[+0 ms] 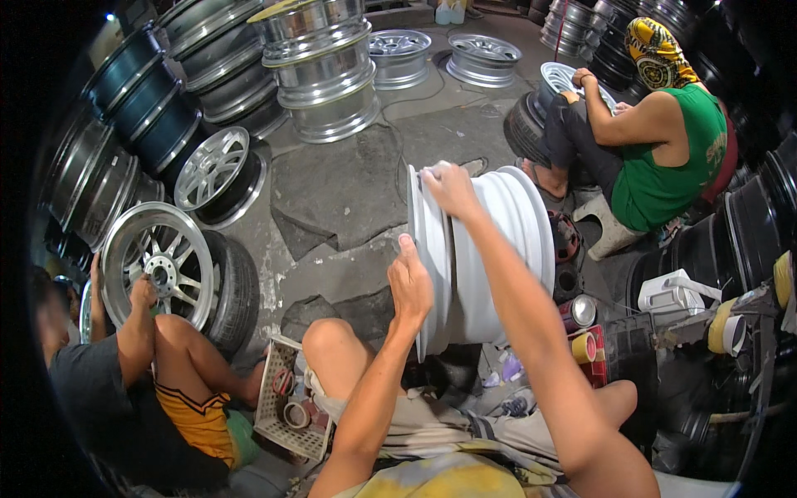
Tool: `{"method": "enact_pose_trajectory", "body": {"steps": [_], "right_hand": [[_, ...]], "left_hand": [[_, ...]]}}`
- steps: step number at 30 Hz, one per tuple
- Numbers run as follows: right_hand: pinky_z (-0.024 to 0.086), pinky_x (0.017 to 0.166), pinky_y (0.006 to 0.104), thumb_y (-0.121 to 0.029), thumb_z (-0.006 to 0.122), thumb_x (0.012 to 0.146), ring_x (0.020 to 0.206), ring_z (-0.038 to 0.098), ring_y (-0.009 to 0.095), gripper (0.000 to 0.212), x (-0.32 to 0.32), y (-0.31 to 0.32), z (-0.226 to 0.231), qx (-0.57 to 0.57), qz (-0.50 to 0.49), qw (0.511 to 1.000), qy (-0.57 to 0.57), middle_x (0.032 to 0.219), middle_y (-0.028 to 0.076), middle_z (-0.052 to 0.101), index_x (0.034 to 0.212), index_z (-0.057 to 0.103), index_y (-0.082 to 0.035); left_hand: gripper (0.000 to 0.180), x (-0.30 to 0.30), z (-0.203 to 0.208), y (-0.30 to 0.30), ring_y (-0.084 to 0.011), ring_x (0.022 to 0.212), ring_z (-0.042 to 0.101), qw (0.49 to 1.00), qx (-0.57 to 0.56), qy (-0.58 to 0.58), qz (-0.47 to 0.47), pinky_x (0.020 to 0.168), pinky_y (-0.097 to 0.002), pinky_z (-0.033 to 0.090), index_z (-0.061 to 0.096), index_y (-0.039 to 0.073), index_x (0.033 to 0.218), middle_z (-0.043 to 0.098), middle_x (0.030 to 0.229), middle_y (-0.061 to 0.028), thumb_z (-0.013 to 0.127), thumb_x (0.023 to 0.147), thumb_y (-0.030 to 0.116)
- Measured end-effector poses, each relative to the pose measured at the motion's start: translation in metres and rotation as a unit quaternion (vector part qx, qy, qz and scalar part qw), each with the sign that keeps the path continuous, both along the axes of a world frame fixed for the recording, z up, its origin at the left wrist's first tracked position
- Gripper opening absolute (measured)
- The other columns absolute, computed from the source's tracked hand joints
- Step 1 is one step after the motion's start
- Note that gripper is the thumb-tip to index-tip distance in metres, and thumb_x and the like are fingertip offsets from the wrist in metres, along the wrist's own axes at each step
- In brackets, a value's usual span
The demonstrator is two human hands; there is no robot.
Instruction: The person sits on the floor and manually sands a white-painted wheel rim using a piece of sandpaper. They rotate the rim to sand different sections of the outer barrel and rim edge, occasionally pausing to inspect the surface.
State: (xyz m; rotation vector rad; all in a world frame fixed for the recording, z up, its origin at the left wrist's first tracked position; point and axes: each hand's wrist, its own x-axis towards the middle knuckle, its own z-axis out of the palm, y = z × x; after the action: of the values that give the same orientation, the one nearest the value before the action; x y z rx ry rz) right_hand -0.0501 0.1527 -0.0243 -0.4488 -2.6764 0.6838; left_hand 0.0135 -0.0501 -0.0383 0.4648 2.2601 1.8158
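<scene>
Steadying a white wheel rim (471,278), near centre.
Left hand (410,280) is touching its left lip (418,214), grip unclear; right hand (449,191) is gripping higher. Likely heavy, stiff; both lips are offering purchase.

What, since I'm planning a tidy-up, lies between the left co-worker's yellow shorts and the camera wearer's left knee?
Mainly a cream perforated basket, as the head view shows.
</scene>
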Motion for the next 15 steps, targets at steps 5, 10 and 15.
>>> {"method": "enact_pose_trajectory", "body": {"steps": [5,10,15], "right_hand": [[0.046,0.112,0.0438,0.004,0.061,0.096,0.128,0.061,0.039,0.038,0.150,-0.144,-0.045,0.043,-0.074,0.958,0.272,0.134,0.021,0.066,0.134,0.066,0.001],[0.054,0.084,0.0492,-0.011,0.057,0.100,0.098,0.069,0.040,0.027,0.099,-0.093,-0.009,0.056,-0.076,0.974,0.205,0.105,0.023,0.071,0.117,0.072,0.004],[0.052,0.073,0.0551,-0.032,0.061,0.097,0.080,0.068,0.047,0.043,0.013,0.026,-0.025,0.013,-0.078,0.991,0.106,0.083,0.030,0.068,0.078,0.070,0.006]], "left_hand": [[0.078,-0.026,0.012,0.011,-0.0463,0.085,0.060,1.000,-0.004,-0.016,-0.009,0.084,-0.0518,0.044,0.065,-0.015,0.099,0.065,0.087,-0.0357,0.023,0.112,0.049],[0.073,-0.001,0.004,0.002,-0.0444,0.082,0.062,0.999,0.045,0.014,0.016,0.080,-0.0515,0.045,0.064,-0.015,0.098,0.064,0.087,-0.0360,0.026,0.113,0.045],[0.073,0.020,0.005,0.001,-0.0427,0.073,0.055,0.999,0.031,-0.006,-0.021,0.076,-0.0534,0.041,0.058,-0.016,0.090,0.058,0.077,-0.0344,0.026,0.113,0.045]]}}
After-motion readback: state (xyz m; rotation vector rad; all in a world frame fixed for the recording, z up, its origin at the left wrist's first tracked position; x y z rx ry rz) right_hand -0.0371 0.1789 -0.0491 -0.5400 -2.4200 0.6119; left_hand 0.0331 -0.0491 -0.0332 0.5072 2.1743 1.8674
